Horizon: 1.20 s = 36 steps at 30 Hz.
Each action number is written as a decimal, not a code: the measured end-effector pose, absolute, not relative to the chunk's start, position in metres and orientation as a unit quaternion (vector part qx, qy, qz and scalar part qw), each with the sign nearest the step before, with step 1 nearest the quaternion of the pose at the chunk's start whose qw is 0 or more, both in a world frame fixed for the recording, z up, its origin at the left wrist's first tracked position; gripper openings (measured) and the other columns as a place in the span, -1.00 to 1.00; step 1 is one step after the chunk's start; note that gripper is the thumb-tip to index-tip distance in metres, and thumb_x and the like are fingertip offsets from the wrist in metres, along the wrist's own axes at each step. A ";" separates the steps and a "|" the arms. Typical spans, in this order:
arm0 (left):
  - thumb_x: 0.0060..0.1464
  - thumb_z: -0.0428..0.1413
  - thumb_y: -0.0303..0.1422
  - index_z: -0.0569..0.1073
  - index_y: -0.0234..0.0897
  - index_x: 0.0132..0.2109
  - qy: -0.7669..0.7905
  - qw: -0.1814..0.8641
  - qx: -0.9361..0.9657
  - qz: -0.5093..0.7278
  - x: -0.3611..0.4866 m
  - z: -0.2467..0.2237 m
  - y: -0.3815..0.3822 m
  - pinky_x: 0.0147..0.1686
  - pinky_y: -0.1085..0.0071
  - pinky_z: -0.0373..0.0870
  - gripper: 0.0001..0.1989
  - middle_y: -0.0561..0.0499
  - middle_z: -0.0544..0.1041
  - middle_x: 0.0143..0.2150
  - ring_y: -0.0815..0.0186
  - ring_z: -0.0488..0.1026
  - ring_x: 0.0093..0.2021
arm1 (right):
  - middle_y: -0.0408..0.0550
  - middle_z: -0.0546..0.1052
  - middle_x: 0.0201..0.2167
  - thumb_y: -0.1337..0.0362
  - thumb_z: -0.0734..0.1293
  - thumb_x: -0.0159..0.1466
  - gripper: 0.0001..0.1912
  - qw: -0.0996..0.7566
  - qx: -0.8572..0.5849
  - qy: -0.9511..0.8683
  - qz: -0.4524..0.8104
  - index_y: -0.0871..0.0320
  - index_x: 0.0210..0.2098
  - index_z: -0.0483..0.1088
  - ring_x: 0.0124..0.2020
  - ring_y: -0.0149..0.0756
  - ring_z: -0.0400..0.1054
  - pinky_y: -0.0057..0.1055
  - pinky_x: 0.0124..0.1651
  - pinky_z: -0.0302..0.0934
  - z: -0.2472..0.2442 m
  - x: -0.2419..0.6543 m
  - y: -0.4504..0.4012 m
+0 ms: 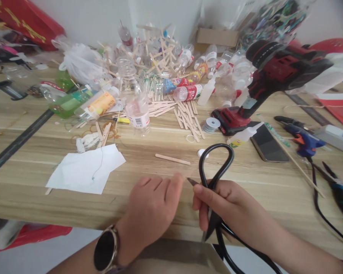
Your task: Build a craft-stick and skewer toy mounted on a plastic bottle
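Observation:
My right hand [223, 201] is closed around the middle of a pair of scissors [231, 152] with large black loop handles. One handle loop rises above the hand and the other hangs below it. A dark pointed tip sticks out by the thumb, towards my left hand [153, 201]. That hand is curled, its back to the camera and its thumb and forefinger close to the tip; whatever it may pinch is hidden or too small to make out. A dark watch [105, 249] is on the left wrist. Just beyond the hands lies a wooden craft stick [173, 159].
White paper [85, 171] lies at left. Piled plastic bottles [137, 110] and craft sticks [188, 116] fill the back. At right are a red-black cordless drill [274, 72], a glue bottle [242, 136], a phone [270, 142], a glue gun [305, 139] and pliers [340, 190].

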<state>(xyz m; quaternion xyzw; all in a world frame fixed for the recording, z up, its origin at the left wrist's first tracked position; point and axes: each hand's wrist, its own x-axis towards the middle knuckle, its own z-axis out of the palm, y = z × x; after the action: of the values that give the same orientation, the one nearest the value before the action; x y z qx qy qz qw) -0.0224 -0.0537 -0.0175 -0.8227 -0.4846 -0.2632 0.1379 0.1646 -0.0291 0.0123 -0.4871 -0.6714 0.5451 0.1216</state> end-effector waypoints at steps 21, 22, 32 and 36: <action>0.28 -0.10 -0.03 0.41 -0.20 -0.28 -0.606 -0.494 -0.558 -0.278 -0.019 0.014 -0.065 -0.54 0.47 0.13 -0.62 0.14 0.36 -0.55 0.37 0.26 -0.55 | -0.17 0.51 -0.61 0.31 -0.02 0.51 -0.50 0.180 -0.326 -0.928 -0.026 0.14 -0.40 0.42 -0.67 -0.40 0.32 -0.35 -0.55 0.07 0.025 0.184 -0.030; 0.29 -0.11 -0.05 0.41 -0.20 -0.28 -0.606 -0.481 -0.571 -0.273 -0.018 0.013 -0.065 -0.51 0.46 0.17 -0.62 0.12 0.43 -0.52 0.36 0.32 -0.53 | -0.17 0.52 -0.60 0.34 -0.02 0.51 -0.52 0.172 -0.315 -0.932 -0.048 0.16 -0.37 0.42 -0.65 -0.40 0.34 -0.36 -0.54 0.08 0.025 0.183 -0.029; 0.33 -0.18 -0.24 0.38 -0.18 -0.24 -0.625 -0.326 -0.664 -0.252 -0.014 -0.004 -0.069 -0.43 0.41 0.21 -0.72 0.08 0.50 -0.47 0.29 0.44 -0.44 | -0.16 0.53 -0.58 0.32 0.05 0.47 -0.57 0.126 -0.333 -0.930 0.096 0.09 -0.40 0.45 -0.63 -0.35 0.35 -0.35 -0.50 0.12 0.016 0.183 -0.033; 0.33 -0.20 -0.23 0.36 -0.18 -0.30 -0.640 -0.341 -0.659 -0.200 -0.017 -0.014 -0.062 -0.46 0.40 0.16 -0.67 0.06 0.48 -0.48 0.26 0.42 -0.46 | -0.08 0.57 -0.53 0.10 0.13 0.43 -0.58 0.080 -0.469 -0.843 0.252 0.06 -0.42 0.49 -0.53 -0.28 0.44 -0.38 -0.46 0.16 0.006 0.207 -0.024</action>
<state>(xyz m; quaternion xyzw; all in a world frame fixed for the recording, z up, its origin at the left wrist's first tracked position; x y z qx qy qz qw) -0.0170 -0.0623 -0.0136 -0.6590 -0.6402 -0.1996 -0.3407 0.2065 -0.0240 0.0059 -0.4690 -0.8429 0.2516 0.0797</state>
